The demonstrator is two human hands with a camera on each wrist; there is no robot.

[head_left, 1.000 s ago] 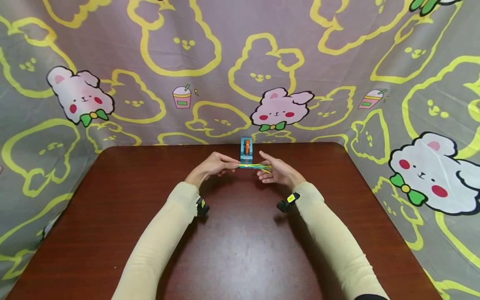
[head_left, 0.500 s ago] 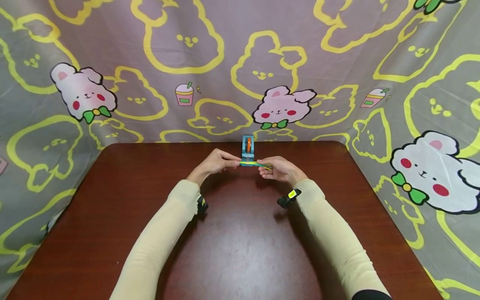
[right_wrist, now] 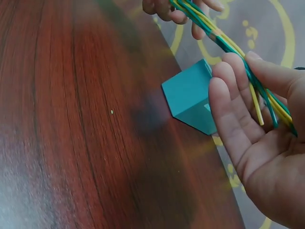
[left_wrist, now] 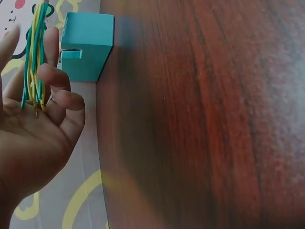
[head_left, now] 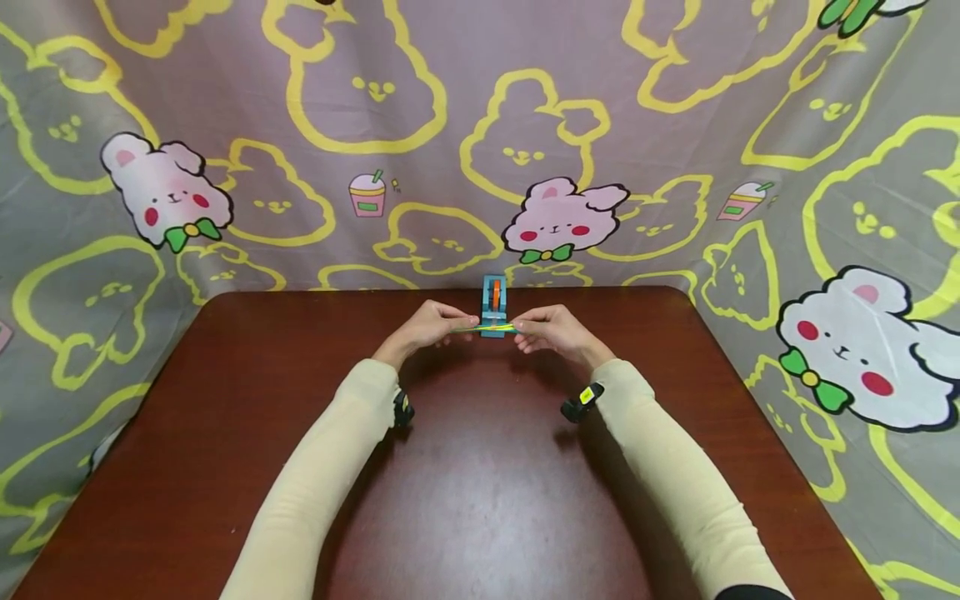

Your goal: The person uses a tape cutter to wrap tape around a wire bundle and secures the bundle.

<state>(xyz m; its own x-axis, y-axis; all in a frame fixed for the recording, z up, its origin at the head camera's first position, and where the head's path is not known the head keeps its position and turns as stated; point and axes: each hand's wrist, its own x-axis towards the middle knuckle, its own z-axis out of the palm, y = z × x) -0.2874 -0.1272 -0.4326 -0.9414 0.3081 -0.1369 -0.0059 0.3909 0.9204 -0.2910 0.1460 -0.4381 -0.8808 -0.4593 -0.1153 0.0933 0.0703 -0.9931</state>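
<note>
A bundle of thin green and yellow wires (right_wrist: 231, 45) runs between both hands, just in front of a teal tape dispenser (head_left: 493, 293) with an orange core. My left hand (head_left: 431, 325) holds one end. In the left wrist view, the wire ends lie in its palm among loosely curled fingers (left_wrist: 71, 100), while the thumb stands a little away. My right hand (head_left: 555, 327) pinches the other part between thumb and index finger; the loose ends trail over its palm. A pale band (right_wrist: 215, 33), perhaps tape, circles the bundle between the hands.
The dark brown wooden table (head_left: 480, 467) ends at a patterned curtain (head_left: 420, 100) behind the dispenser. Curtains also stand at left and right. A tiny pale scrap (right_wrist: 112, 111) lies on the tabletop.
My right thumb, raised a second ago, has come down onto the wires, which the right hand now pinches. The bundle has shifted left, so wires now show beneath the left fingers. The dispenser stays put.
</note>
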